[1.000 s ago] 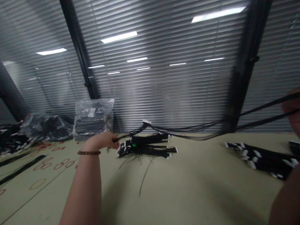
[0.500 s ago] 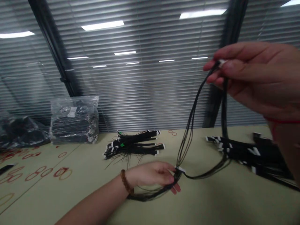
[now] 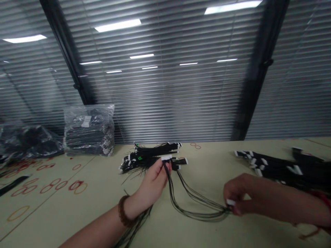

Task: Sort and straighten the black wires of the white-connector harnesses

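My left hand (image 3: 155, 175), with a brown bead bracelet at the wrist, is closed around a black wire harness (image 3: 199, 214). A white connector (image 3: 166, 157) sticks up above its fingers, and loose wires trail below the wrist. Low on the right, my right hand (image 3: 239, 194) pinches another end of the same harness, where a small white connector (image 3: 230, 202) shows at the fingertips. Between the hands the thin wires sag in a loop just above the table. Behind my left hand lies a pile of black harnesses (image 3: 155, 151) with white connectors, partly covered by the fingers.
More black harnesses (image 3: 281, 167) lie in a heap at the right. A clear plastic bag of cables (image 3: 89, 132) stands at the back left, beside a second dark bag (image 3: 28, 141). Red and yellow rubber bands (image 3: 76, 185) are scattered on the left of the table (image 3: 98, 199). Window blinds rise behind.
My right hand has come down from high at the right to near the table, still holding its connector. My left hand has moved up and left, its white connector now pointing up.
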The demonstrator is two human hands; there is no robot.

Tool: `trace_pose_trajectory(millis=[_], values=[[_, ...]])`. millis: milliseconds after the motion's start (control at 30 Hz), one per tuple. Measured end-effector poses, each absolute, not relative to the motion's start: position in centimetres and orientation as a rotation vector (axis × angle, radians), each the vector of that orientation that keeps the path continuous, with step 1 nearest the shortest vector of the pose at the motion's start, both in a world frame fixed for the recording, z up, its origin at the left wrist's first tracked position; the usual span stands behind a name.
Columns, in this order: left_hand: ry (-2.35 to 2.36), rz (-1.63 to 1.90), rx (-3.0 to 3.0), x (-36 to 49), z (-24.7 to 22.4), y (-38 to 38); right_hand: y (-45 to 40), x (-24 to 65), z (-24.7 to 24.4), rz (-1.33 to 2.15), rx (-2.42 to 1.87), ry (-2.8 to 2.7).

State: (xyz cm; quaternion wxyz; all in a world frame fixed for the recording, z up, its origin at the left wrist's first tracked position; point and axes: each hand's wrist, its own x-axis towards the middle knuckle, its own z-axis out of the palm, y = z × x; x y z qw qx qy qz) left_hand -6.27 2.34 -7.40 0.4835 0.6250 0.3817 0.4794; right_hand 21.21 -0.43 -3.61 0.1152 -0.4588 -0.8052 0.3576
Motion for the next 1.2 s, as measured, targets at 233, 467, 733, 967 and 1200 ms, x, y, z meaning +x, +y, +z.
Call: trace_pose_trajectory(millis=[233, 467, 733, 967, 1200], values=[[0.811, 1.136, 1.625, -4.9, -7.6, 0.1, 1.0, 15.5, -2.4, 1.241, -1.055, -2.142], [0.751, 1.082, 1.695, -5.6, -8.1, -1.2, -0.2, 12.3, -2.8, 1.116, -0.912, -1.98], [0.723, 1.058, 1.822, -5.6, -7.3, -1.5, -0.3, 11.4, -3.7, 0.964, -0.913, -1.925], [0.812, 0.805, 1.948, -6.1, -6.5, -1.6, 0.9, 12.6, -4.3, 1.168, -0.828, -1.947], [0.905, 0.603, 1.783, -5.7, -9.9, -1.1, 6.4, 21.4, -0.8, 0.914, -0.886, -1.551]])
